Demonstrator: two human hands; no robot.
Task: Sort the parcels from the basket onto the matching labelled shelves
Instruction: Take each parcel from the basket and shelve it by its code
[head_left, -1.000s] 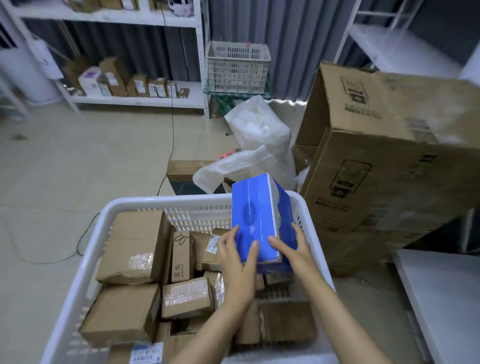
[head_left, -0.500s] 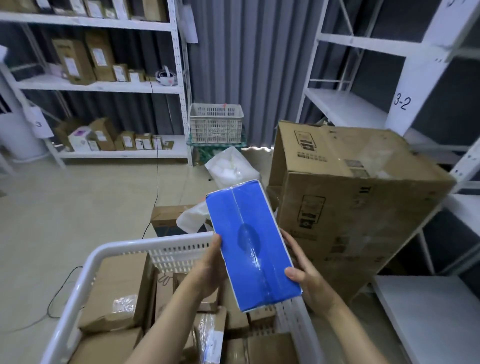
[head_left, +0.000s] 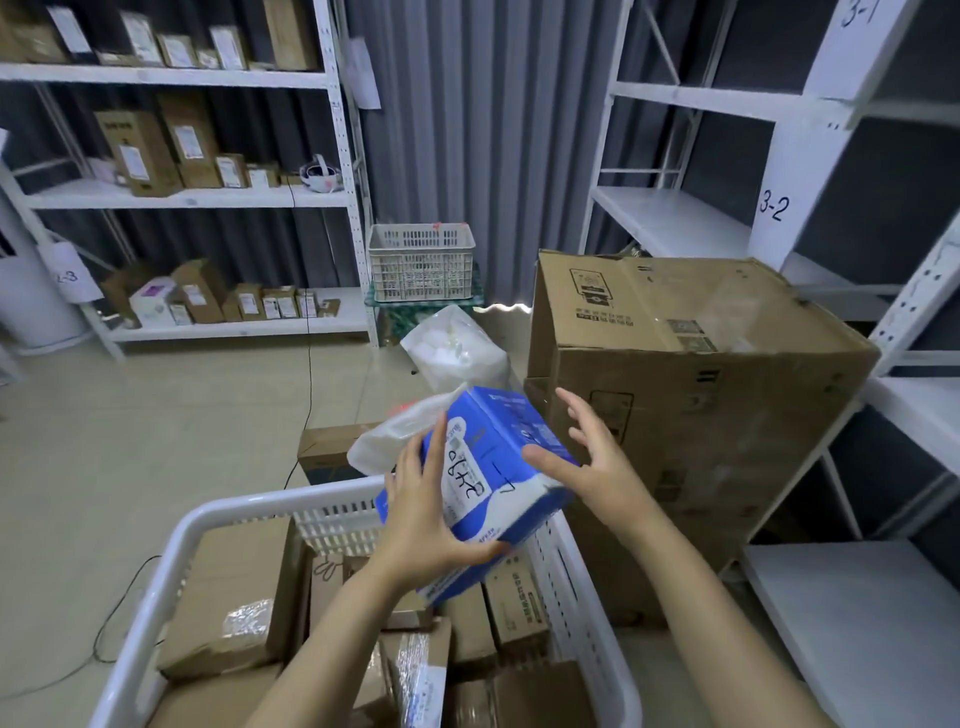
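Big carton (head_left: 675, 395), plastic bag (head_left: 457, 353), white crate (head_left: 421, 262)

This is a parcel storeroom, a small sorting depot. White metal shelves (head_left: 197, 197) line the walls, with bay numbers handwritten on paper labels such as 3-2 (head_left: 774, 208) and a hanging tag (head_left: 70, 275), and rows of labelled cardboard parcels (head_left: 137, 150) stand on them. A white plastic basket (head_left: 171, 551) heaped with taped cartons stands beside a large cardboard box (head_left: 701, 374).
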